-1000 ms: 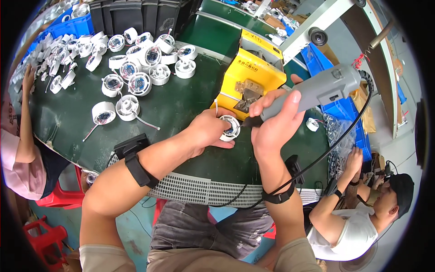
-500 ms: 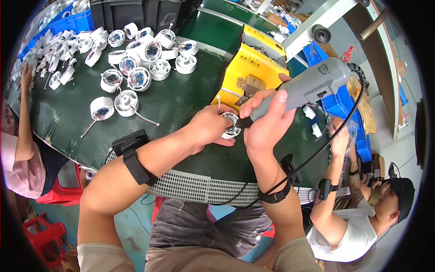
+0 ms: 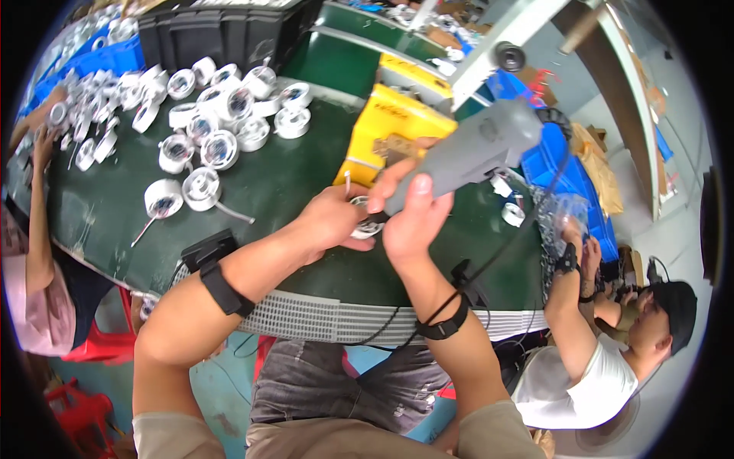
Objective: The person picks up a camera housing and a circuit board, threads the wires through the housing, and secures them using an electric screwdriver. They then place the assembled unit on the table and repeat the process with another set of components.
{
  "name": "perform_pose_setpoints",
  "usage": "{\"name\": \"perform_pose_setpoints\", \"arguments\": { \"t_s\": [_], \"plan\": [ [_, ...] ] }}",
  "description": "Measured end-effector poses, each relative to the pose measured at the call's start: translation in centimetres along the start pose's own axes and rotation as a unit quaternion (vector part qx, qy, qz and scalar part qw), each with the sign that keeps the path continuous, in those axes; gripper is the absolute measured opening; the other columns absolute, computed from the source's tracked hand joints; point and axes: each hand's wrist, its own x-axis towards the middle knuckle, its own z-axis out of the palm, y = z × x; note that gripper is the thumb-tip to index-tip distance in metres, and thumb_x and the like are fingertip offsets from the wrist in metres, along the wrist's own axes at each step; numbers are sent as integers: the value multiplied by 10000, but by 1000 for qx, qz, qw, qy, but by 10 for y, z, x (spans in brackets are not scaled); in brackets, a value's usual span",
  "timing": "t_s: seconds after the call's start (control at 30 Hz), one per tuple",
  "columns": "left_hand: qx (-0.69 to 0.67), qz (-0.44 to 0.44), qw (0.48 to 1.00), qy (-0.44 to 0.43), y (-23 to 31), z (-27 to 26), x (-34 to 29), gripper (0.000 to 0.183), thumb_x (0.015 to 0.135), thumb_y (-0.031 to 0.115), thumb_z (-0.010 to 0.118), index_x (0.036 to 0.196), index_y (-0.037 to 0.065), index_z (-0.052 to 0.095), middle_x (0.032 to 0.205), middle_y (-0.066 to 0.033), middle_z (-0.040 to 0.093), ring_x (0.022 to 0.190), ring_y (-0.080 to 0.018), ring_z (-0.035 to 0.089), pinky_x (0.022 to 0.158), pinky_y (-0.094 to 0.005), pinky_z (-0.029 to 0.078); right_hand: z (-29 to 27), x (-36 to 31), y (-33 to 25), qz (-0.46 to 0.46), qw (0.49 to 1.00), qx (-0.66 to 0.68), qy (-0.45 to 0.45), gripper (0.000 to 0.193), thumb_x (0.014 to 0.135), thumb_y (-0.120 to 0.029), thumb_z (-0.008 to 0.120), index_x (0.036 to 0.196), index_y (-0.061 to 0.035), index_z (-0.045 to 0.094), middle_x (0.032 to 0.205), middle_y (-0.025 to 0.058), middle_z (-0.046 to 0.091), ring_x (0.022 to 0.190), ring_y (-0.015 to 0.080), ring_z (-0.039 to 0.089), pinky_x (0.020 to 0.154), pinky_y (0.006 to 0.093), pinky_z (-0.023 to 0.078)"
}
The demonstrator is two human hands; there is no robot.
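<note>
Near the green table's [image 3: 290, 183] front edge: grey power screwdriver [image 3: 466, 157] clenched in right hand [image 3: 413, 222], tip down on small round white fitting [image 3: 365, 218], itself gripped by left hand [image 3: 332, 222]. Beside, yellow box [image 3: 382, 126]; toward far left corner, more white fittings [image 3: 206, 130].

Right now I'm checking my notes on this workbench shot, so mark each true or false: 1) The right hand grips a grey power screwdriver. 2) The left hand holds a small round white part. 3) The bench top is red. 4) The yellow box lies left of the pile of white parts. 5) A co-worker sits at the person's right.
1) True: the right hand grips the grey power screwdriver.
2) True: the left hand steadies the round white part under the tool's tip.
3) False: the bench top is dark green.
4) False: the yellow box lies right of the pile of white parts.
5) True: the co-worker sits there.
</note>
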Motion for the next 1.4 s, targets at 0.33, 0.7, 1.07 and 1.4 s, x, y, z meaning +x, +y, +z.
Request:
{"name": "perform_pose_setpoints", "arguments": {
  "t_s": [0.33, 0.7, 1.07, 1.4],
  "plan": [
    [547, 218, 635, 500, 68, -101, -62, 584, 822, 249, 650, 1327, 34, 450, 1222, -263, 547, 988, -428, 611, 825, -474, 499, -149, 36, -6, 42, 877, -462, 126, 333, 850, -209, 701, 1095, -12, 590, 1051, 92, 620, 1019, 235, 584, 934, 359, 431],
    [489, 178, 854, 12, 71, -68, -67, 188, 857, 186, 653, 938, 18, 677, 679, -55, 652, 637, -120, 626, 579, -255, 489, -233, 29, -4, -45, 611, -790, -29, 361, 696, -256, 763, 968, -44, 659, 1147, 122, 563, 1248, 388, 386, 1090, 537, 222],
    [80, 174, 953, -236, -4, 12, -19, 446, 955, 177, 585, 1339, -7, 450, 1090, -52, 600, 987, -102, 564, 846, -258, 484, -65, -49, -61, -130, 870, -436, -191, 387, 690, -194, 823, 983, -84, 597, 1230, 135, 523, 1204, 386, 470, 987, 511, 402],
    [29, 160, 960, -229, 17, 0, -28, 481, 802, 22, 742, 1243, 14, 550, 1100, -35, 610, 987, -106, 581, 868, -279, 491, -99, -39, -29, 366, 913, 90, -159, 318, 945, -180, 586, 1188, 22, 544, 972, 70, 643, 910, 150, 612, 810, 264, 473]
  ]
}}
